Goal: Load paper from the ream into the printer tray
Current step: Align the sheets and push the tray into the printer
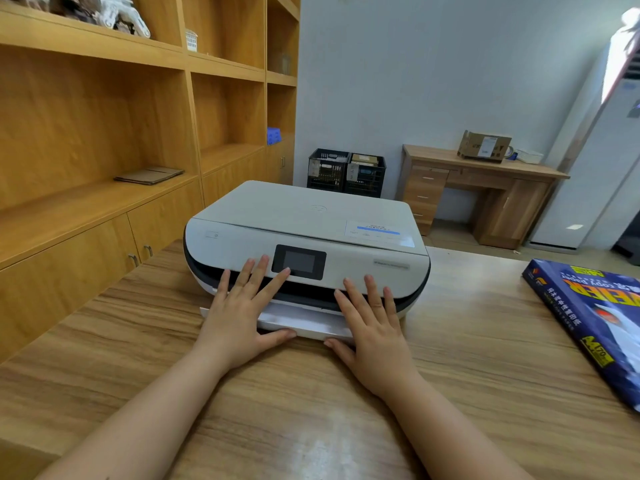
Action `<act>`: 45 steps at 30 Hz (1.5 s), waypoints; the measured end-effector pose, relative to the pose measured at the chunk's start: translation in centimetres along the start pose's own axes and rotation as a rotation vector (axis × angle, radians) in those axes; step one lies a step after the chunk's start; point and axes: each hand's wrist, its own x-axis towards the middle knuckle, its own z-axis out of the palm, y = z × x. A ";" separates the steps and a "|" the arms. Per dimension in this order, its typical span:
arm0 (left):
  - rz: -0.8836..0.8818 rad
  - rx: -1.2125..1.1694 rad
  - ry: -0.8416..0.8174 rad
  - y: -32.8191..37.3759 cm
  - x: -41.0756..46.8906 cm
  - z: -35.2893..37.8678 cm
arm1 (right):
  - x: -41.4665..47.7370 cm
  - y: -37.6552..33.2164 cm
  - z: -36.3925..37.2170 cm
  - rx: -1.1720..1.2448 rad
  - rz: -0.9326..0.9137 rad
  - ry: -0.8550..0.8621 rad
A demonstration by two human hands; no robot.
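A white printer (311,216) with a small dark screen stands on the wooden table (467,358). Its white paper tray (304,322) sticks out a little at the bottom front. My left hand (242,306) lies flat with fingers spread over the tray's left part, thumb against the tray's front edge, fingertips on the printer's front panel. My right hand (374,323) lies the same way on the tray's right part, thumb at the front edge. Neither hand holds anything. The blue paper ream (595,317) rests on the table at the far right, away from both hands.
Wooden shelves and cabinets (104,150) run along the left, close to the table. Beyond the printer are two black crates (346,173), a small wooden desk (485,188) with a cardboard box, and a tall white air-conditioning unit (606,150).
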 end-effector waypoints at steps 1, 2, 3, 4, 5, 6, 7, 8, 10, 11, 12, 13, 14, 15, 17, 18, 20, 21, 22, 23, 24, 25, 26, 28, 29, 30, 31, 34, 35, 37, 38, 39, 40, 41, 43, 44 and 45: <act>0.003 0.013 -0.005 0.1 0.1 0.0 | 0.0 0.0 -0.1 -0.026 0.027 -0.004; 0.009 0.032 -0.007 0.1 0.2 -0.1 | 0.0 0.0 -0.2 -0.046 0.057 -0.013; 0.016 0.048 -0.009 0.1 0.3 -0.1 | 0.1 -0.1 -0.2 -0.058 0.077 -0.024; 0.021 0.062 -0.017 0.1 0.5 -0.1 | 0.1 -0.1 -0.3 -0.061 0.083 -0.036; 0.026 0.077 -0.028 0.1 0.7 -0.1 | 0.2 -0.1 -0.3 -0.061 0.078 -0.048; 0.031 0.090 -0.031 0.1 0.8 -0.2 | 0.2 -0.1 -0.2 -0.061 0.070 -0.058; 0.034 0.095 -0.024 0.1 1.0 -0.1 | 0.3 -0.1 -0.2 -0.061 0.066 -0.068; 0.034 0.091 -0.012 0.1 1.1 -0.2 | 0.3 0.0 -0.1 -0.062 0.066 -0.077; 0.019 0.082 0.001 0.0 1.2 -0.1 | 0.5 0.3 0.0 -0.075 0.052 -0.090; 0.008 0.081 0.000 -0.1 1.3 -0.1 | 0.7 0.5 0.0 -0.083 0.034 -0.091; -0.002 0.084 -0.004 -0.2 1.5 -0.1 | 1.0 0.8 -0.1 -0.087 0.012 -0.091; -0.011 0.091 -0.004 -0.3 1.7 -0.1 | 1.4 0.9 -0.1 -0.087 -0.008 -0.088; -0.019 0.097 -0.005 -0.4 1.9 -0.1 | 1.8 1.1 -0.1 -0.082 -0.021 -0.083; -0.024 0.099 -0.009 -0.4 2.1 -0.1 | 2.1 1.0 -0.1 -0.072 -0.022 -0.074; -0.024 0.089 -0.014 -0.6 2.3 0.1 | 2.5 0.8 0.1 -0.044 0.007 -0.045; -0.023 0.080 -0.011 -0.6 2.3 0.2 | 2.5 0.6 0.3 -0.039 0.020 -0.030; -0.026 0.071 -0.010 -0.7 2.3 0.3 | 2.5 0.5 0.5 -0.049 0.027 -0.015; -0.029 0.070 -0.010 -0.8 2.3 0.4 | 2.5 0.5 0.6 -0.056 0.023 -0.012; -0.031 0.070 -0.010 -0.8 2.3 0.4 | 2.5 0.6 0.6 -0.062 0.020 -0.009; -0.034 0.072 -0.013 -0.8 2.3 0.4 | 2.5 0.7 0.7 -0.066 0.018 -0.007; -0.038 0.073 -0.016 -0.7 2.3 0.5 | 2.5 0.8 0.8 -0.070 0.018 -0.005; -0.043 0.071 -0.018 -0.7 2.3 0.5 | 2.5 0.9 0.9 -0.075 0.017 -0.003; -0.051 0.066 -0.018 -0.6 2.4 0.5 | 2.4 0.9 1.0 -0.078 0.017 0.001; -0.064 0.059 -0.019 -0.4 2.5 0.6 | 2.5 1.1 1.1 -0.084 0.015 0.012; -0.067 0.061 -0.023 -0.4 2.5 0.6 | 2.5 1.1 1.1 -0.086 0.015 0.016; -0.068 0.064 -0.025 -0.4 2.6 0.6 | 2.6 1.1 1.1 -0.087 0.014 0.020; -0.068 0.063 -0.024 -0.4 2.6 0.6 | 2.6 1.1 1.2 -0.085 0.012 0.024; -0.077 0.040 -0.008 -0.3 2.6 0.8 | 2.7 1.1 1.3 -0.076 0.008 0.059; -0.087 0.014 0.007 -0.2 2.6 0.9 | 2.8 1.1 1.3 -0.077 0.005 0.078; -0.104 -0.034 0.035 0.0 2.6 1.0 | 2.9 1.2 1.4 -0.081 0.001 0.114; -0.106 -0.043 0.041 0.0 2.7 1.1 | 3.0 1.3 1.4 -0.083 -0.003 0.129; -0.105 -0.044 0.042 0.0 2.7 1.2 | 3.0 1.3 1.5 -0.085 -0.006 0.140; -0.103 -0.041 0.043 -0.1 2.7 1.3 | 3.1 1.3 1.5 -0.085 -0.007 0.148; -0.102 -0.034 0.043 -0.1 2.7 1.3 | 3.1 1.2 1.5 -0.085 -0.006 0.151; -0.104 -0.019 0.037 -0.1 2.8 1.4 | 3.2 1.2 1.6 -0.089 -0.005 0.147; -0.107 -0.014 0.035 -0.1 2.8 1.5 | 3.2 1.2 1.6 -0.092 -0.008 0.142; -0.111 -0.010 0.034 -0.1 2.9 1.5 | 3.3 1.2 1.6 -0.091 -0.013 0.135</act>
